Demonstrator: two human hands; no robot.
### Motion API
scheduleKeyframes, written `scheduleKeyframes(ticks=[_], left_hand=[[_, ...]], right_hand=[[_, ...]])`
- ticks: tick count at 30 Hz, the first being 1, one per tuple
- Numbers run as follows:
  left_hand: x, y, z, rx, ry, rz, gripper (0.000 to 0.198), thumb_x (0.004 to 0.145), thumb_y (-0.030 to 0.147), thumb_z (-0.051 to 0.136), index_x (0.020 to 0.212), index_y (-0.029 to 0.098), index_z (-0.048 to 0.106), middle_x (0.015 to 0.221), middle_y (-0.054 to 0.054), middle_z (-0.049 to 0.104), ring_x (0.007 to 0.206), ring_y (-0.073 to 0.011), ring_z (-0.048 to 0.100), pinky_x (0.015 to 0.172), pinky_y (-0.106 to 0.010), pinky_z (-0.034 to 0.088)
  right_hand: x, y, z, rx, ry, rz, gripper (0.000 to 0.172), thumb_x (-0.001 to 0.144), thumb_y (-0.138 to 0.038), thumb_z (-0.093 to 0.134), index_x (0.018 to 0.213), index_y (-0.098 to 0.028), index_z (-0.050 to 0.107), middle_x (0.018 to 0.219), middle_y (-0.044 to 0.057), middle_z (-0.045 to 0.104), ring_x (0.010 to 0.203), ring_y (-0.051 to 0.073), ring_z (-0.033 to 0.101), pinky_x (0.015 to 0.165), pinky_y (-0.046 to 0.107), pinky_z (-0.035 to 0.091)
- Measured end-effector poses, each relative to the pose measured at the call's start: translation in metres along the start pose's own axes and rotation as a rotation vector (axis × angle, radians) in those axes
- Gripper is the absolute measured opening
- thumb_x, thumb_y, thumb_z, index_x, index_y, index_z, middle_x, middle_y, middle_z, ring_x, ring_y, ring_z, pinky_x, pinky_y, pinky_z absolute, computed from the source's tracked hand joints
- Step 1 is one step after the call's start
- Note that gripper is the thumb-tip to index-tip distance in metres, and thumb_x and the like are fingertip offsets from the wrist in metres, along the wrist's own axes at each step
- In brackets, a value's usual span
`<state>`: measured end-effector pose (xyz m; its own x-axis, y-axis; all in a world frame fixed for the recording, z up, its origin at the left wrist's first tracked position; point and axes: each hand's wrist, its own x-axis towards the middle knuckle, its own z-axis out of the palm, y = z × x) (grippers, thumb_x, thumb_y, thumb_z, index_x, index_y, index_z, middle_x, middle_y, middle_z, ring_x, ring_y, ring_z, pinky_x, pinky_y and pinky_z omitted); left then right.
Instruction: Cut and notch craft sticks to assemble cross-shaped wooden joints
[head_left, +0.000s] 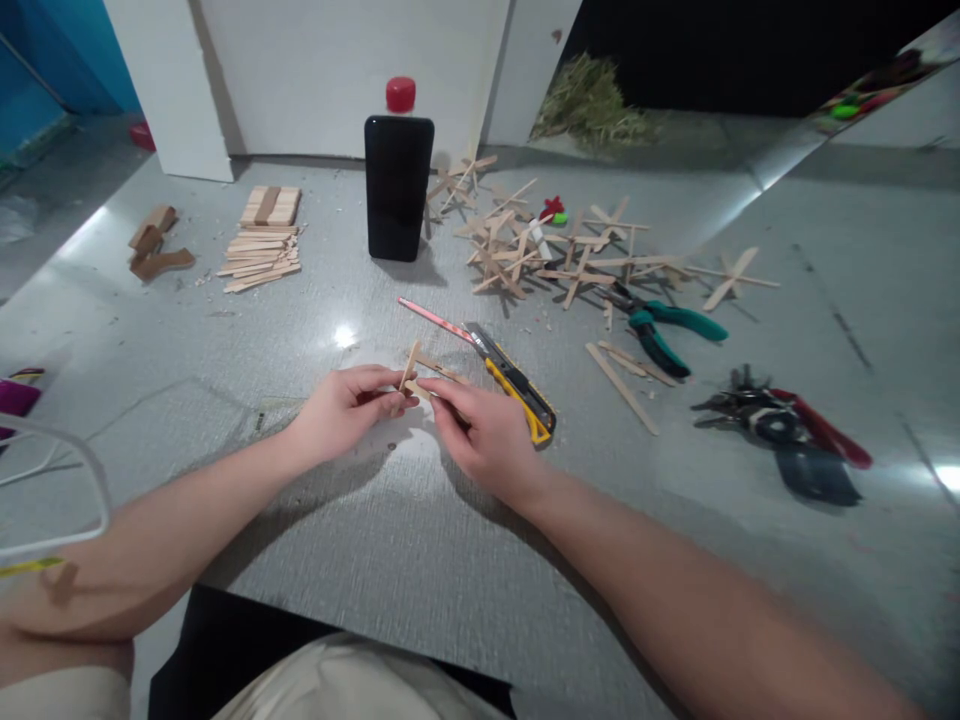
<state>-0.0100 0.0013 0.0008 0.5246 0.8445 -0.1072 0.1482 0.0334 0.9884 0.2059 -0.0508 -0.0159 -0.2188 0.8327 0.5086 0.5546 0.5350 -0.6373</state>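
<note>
My left hand [346, 408] and my right hand [484, 435] meet over the grey floor and together pinch a small cross of wooden sticks [417, 372]. The left fingers grip its upright stick, and the right fingertips hold the crossing stick from the right. A yellow and black utility knife [516, 384] lies right behind my right hand, with a thin red strip [433, 317] beyond its tip.
A black bottle with a red cap [399, 175] stands at the back. A heap of stick crosses [540, 245] lies to its right, stacked sticks [262, 245] to its left. Green-handled pliers [664, 328], loose sticks [624, 378] and a bunch of keys [780, 425] lie on the right.
</note>
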Motion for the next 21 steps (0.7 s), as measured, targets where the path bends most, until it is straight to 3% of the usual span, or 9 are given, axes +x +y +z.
scheduleKeyframes(ticks=[10,16,21], left_hand=[[0.0017,0.0003,-0.0004,0.079,0.044,-0.032,0.03,0.086,0.034,0.078,0.113,0.022,0.083,0.1,-0.005,0.075,0.089,-0.0159,0.073,0.082,-0.028,0.059],[0.0036,0.0024,0.0017,-0.173,0.007,-0.151,0.033,0.085,0.033,0.08,0.115,0.02,0.078,0.103,-0.006,0.081,0.098,-0.019,0.079,0.092,-0.032,0.062],[0.0051,0.0028,0.0,-0.197,-0.01,-0.188,0.031,0.085,0.032,0.082,0.114,0.021,0.079,0.098,-0.004,0.082,0.096,-0.0173,0.079,0.089,-0.028,0.061]], right_hand=[[-0.0026,0.0007,0.0014,-0.001,0.002,-0.021,0.033,0.1,-0.014,0.055,0.125,-0.021,0.075,0.1,0.007,0.084,0.083,0.019,0.08,0.077,0.032,0.063],[-0.0034,-0.0013,0.0021,0.002,0.071,-0.022,0.031,0.1,-0.014,0.056,0.124,-0.02,0.075,0.104,0.008,0.085,0.086,0.019,0.081,0.08,0.032,0.064],[-0.0027,-0.0015,0.0012,0.013,0.05,-0.021,0.031,0.101,-0.014,0.056,0.125,-0.02,0.075,0.109,0.009,0.084,0.092,0.02,0.081,0.084,0.032,0.065]])
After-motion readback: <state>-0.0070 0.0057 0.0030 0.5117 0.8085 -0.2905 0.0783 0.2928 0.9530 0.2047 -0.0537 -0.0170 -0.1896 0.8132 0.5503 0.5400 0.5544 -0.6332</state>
